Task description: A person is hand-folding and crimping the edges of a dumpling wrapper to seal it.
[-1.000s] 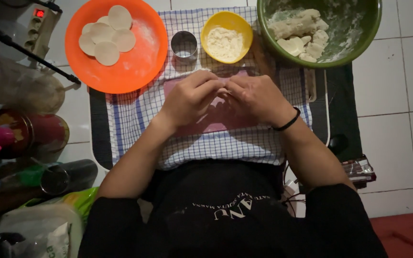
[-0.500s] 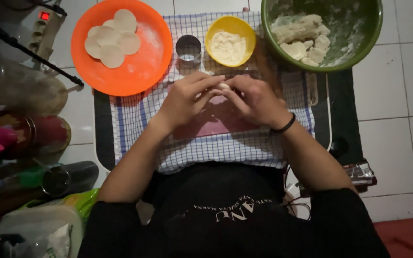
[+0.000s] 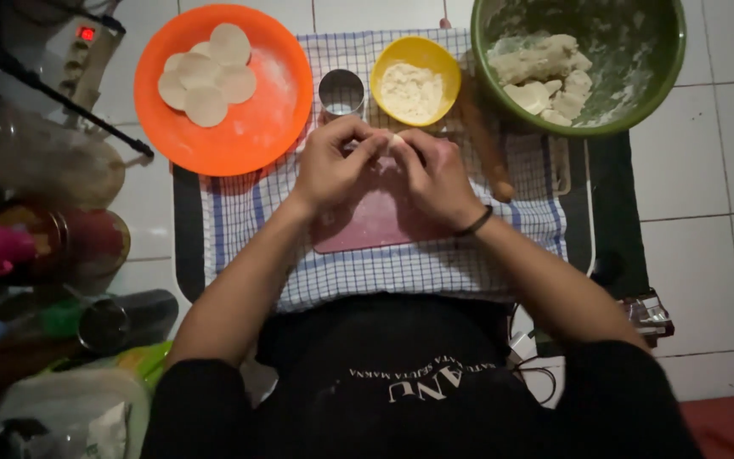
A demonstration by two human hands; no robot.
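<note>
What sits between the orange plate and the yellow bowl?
A small round metal cutter ring, standing on the checked cloth between orange plate and yellow bowl, in the head view.

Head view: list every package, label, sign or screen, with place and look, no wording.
Power strip: top left, pale block with a small red lit switch.
Shirt print: bottom centre, pale lettering on black.
Foil wrapper: right, crumpled and shiny, on white tile.

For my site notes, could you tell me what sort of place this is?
Most likely a home cooking spot set up on a tiled floor: a green bowl of dough, an orange plate of cut rounds, and both hands pinching a dough piece.
</note>
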